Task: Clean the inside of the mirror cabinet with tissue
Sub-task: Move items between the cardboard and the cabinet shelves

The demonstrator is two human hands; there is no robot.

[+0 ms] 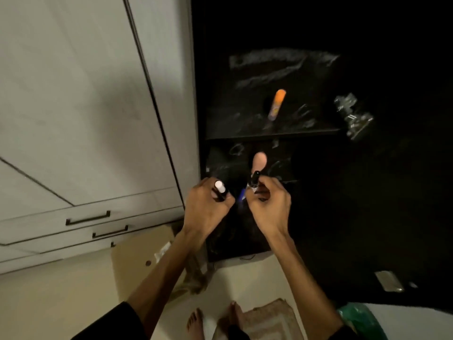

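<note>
Both hands work at the front edge of the lower shelf [245, 165] of the dark mirror cabinet [318, 33]. The left hand [208, 209] has its grip clenched around a small dark tube with a white cap [219, 186], cap pointing up and away from the wrist. The right hand [268, 207] grips a black-capped tube [254, 180], held nearly upright; a blue item [242, 194] shows between the two hands, and which hand carries it cannot be told.

No tissue is identifiable in this view.

Relation governing the next move: the shelf surface to be wiped lies directly beyond both grips, further into the cabinet. A pink-capped item [259, 161] stands on it just beyond the right grip, closer to the right hand than to the left. On the upper shelf [269, 130], well above both grips, an orange-capped stick [277, 104] lies with its long axis running up and slightly right.

Judgement: the shelves are being emptied; wiping has not begun, since both grips are occupied.
</note>
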